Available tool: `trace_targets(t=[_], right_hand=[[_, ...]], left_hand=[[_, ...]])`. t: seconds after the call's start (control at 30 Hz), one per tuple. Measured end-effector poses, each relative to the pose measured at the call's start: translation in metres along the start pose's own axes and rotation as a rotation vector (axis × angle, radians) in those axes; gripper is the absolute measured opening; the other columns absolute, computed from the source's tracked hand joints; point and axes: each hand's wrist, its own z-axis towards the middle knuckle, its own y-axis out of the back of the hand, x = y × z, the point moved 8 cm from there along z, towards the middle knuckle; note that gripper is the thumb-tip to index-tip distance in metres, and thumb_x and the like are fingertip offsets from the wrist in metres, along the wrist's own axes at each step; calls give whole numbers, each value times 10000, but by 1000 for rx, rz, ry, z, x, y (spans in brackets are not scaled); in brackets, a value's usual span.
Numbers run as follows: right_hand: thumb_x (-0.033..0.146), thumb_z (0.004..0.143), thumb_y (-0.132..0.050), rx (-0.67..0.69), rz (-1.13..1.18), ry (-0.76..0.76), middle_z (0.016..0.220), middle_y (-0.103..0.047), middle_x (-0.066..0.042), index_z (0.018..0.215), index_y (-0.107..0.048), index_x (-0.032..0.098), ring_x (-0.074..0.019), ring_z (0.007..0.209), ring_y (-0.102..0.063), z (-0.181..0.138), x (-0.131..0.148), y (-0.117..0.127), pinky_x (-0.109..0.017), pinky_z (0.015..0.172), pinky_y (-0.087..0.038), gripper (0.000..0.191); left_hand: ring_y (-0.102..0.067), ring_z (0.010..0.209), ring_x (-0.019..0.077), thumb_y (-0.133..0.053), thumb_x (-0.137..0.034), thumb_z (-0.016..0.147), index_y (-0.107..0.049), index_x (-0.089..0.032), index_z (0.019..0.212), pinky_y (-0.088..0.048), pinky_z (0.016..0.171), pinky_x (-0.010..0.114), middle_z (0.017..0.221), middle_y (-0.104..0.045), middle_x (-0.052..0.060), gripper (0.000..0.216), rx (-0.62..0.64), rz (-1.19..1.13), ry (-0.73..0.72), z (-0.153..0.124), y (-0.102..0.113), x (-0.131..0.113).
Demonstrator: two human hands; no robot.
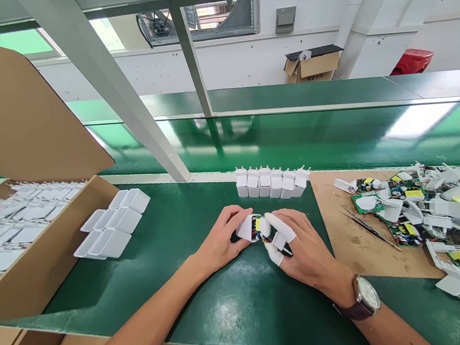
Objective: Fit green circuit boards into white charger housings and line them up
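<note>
Above the green bench top, both hands are closed around one small charger assembly. My left hand (223, 238) pinches its white plastic casing (244, 229) at the left end. From that casing a circuit board (258, 224) with a yellow part sticks out to the right. My right hand (304, 244), with white finger cots on its thumb and a finger, grips the board's right end, where a white plastic piece (279, 241) shows. The fingers cover part of the board. Just beyond the hands stands a row of several white charger casings (270, 181) with prongs pointing up.
Left on the bench lie several open white plastic shells (113, 224) beside a cardboard box (52, 253) of white parts. At right, a brown sheet (345, 237) carries tweezers (369, 227) and piled circuit boards (425, 205). A slanting metal post (121, 96) rises behind the bench.
</note>
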Motion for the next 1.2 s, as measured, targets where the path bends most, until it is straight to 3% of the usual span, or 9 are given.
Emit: trace_targets(t=[0.17,0.27,0.37,0.47,0.57,0.7,0.8,1.03,1.2], right_hand=[[151,924,-630,27,73,17,1342,-639,-163,1539,-378,179,-314,1296,-558,-3,1,-6,-519,1073,-528,665],[239,961,-621,33,253,-23,1335,-653,-144,1493,-450,209,-293,1258,-606,-2,-3,-2,-485,1040,-565,559],[185,1016,-503,24,386,-125,1315,-667,-96,1403,-553,271,-229,1207,-651,-3,-13,-2,-425,1029,-580,399],[159,996,-536,37,324,-121,1411,-612,-88,1382,-586,304,-246,1302,-601,-6,-17,-12,-462,1100,-538,416],[147,985,-557,131,255,-65,1450,-576,-102,1483,-499,323,-264,1322,-583,-11,-15,-31,-479,1092,-546,531],[130,983,-555,144,214,-50,1331,-629,-104,1522,-441,339,-255,1182,-650,-14,-14,-36,-449,979,-610,589],[133,973,-583,96,218,-78,1292,-632,-99,1505,-453,334,-253,1159,-647,-13,-15,-33,-436,975,-607,583],[87,956,-557,118,229,-43,1240,-618,-107,1416,-545,313,-248,1079,-643,-9,-9,-37,-432,901,-625,512],[100,944,-567,59,193,-101,1221,-624,-113,1407,-550,304,-257,1079,-660,-6,-14,-25,-427,882,-637,507]], left_hand=[[-603,1145,241,-687,-279,958,-459,-287,1485,-582,975,419,1287,-498,117,574,19,-71,37,-1,-5,-2],[-588,1223,270,-733,-345,925,-457,-267,1491,-547,1053,447,1327,-556,128,634,186,-182,66,-2,-15,-5],[-591,1264,279,-674,-308,959,-468,-254,1487,-509,1102,478,1355,-604,125,569,273,-256,149,-5,-18,-1],[-625,1252,281,-633,-307,975,-419,-239,1528,-520,1087,490,1402,-604,131,597,284,-298,261,-9,-17,7],[-530,1408,303,-591,-378,1009,-364,-253,1572,-444,1170,521,1558,-505,134,619,301,-369,301,-14,-18,9],[-380,1526,283,-464,-403,1071,-98,-284,1657,-335,1239,564,1652,-379,130,700,253,-427,333,-17,-15,12],[-362,1536,280,-515,-413,1054,92,-288,1649,-312,1245,577,1662,-352,150,859,205,-437,299,-18,-11,9],[-491,1450,308,-608,-434,1009,50,-327,1650,-405,1180,573,1571,-495,152,925,97,-358,319,-19,-7,7],[-456,1466,356,-814,-548,809,45,-332,1649,-373,1205,590,1595,-443,181,1221,3,-378,195,-16,0,-1]])
